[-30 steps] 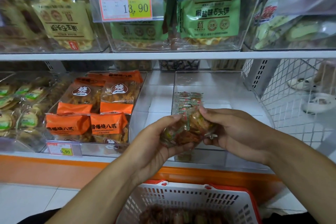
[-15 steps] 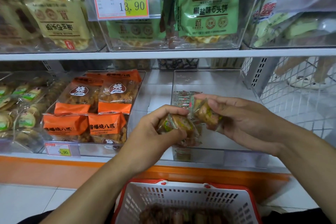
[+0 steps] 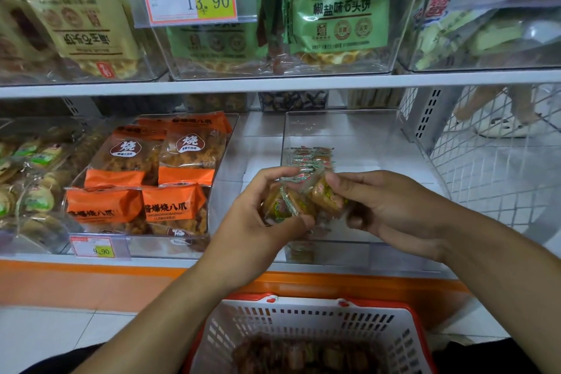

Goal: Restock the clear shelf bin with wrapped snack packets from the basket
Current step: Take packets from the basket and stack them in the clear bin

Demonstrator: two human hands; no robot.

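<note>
My left hand [image 3: 258, 218] grips a clear-wrapped snack packet [image 3: 283, 205] with a brown biscuit and green-red print. Touching it on the right, my right hand [image 3: 385, 206] holds a second packet [image 3: 326, 194] of the same kind. Both hands hover at the front left of the clear shelf bin [image 3: 364, 136] on the lower shelf. A small stack of the same packets [image 3: 309, 158] stands in the bin just behind my hands. Below, the white basket with a red rim [image 3: 303, 322] holds several more brown packets [image 3: 303, 355].
Orange snack packs [image 3: 158, 176] fill the bin to the left, with a 9.90 price tag [image 3: 94, 247]. The upper shelf [image 3: 273, 83] carries bins of green and yellow biscuit bags. A wire mesh panel [image 3: 485, 161] closes the shelf on the right.
My hands held one bundle together, drew apart with a packet each, and now the two packets touch again in front of the bin.
</note>
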